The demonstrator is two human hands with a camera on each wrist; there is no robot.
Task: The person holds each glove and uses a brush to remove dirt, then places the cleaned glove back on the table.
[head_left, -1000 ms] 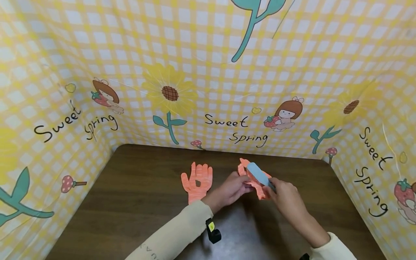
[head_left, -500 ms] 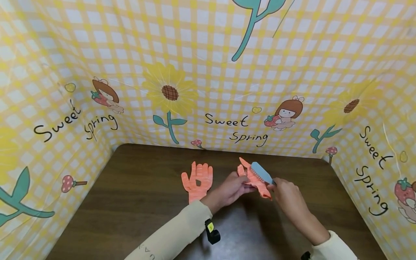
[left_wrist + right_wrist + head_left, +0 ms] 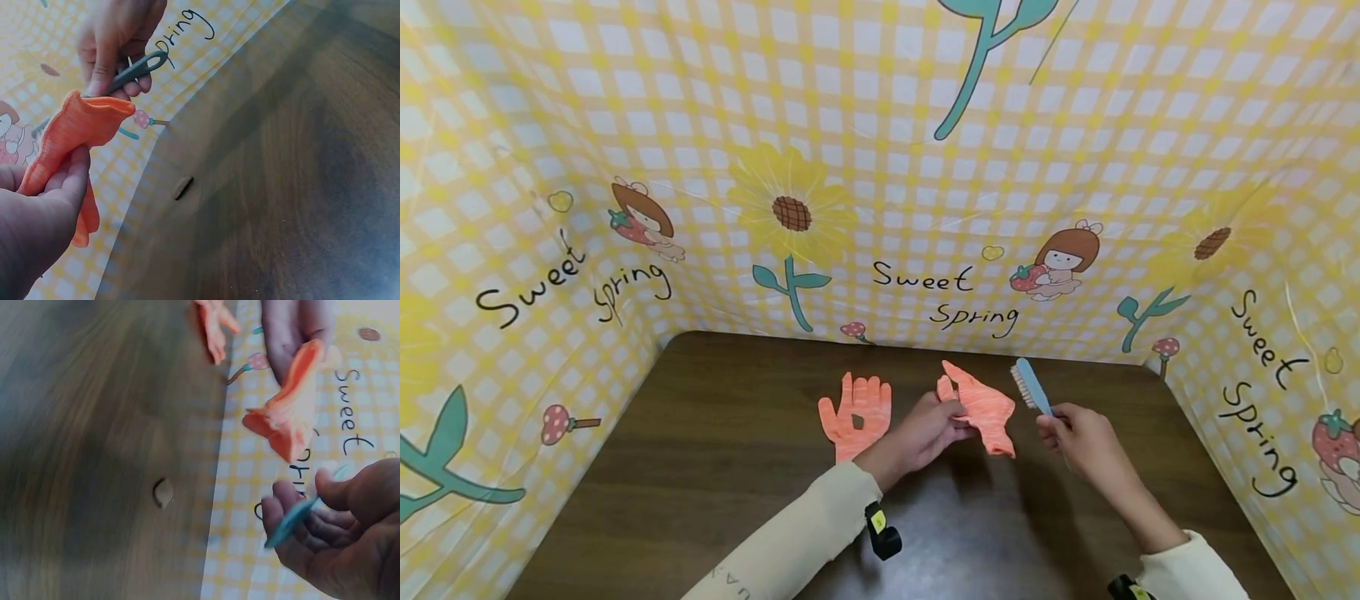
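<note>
My left hand (image 3: 928,429) pinches an orange knitted glove (image 3: 987,408) between thumb and fingers, above the table. In the left wrist view the cuff of this glove (image 3: 94,112) points away from the left hand's thumb. Just to its right, my right hand (image 3: 1086,446) holds a light blue brush (image 3: 1033,388) by the handle, its pale bristles facing left toward the glove. A gap separates brush and glove in the head view. The handle (image 3: 140,72) ends in a looped hole. A second orange glove (image 3: 868,442) lies flat left of my left hand, with a dark spot on its palm.
The dark brown wooden table (image 3: 700,467) is walled on its sides and back by a yellow checked cloth (image 3: 910,208) with printed flowers. In both wrist views a small brown piece (image 3: 183,187) shows on the table surface.
The brush has come off the held glove and moved right, tilting more upright, with the right hand. The held glove has spread wider and turned in the left hand. The other glove stays put.
</note>
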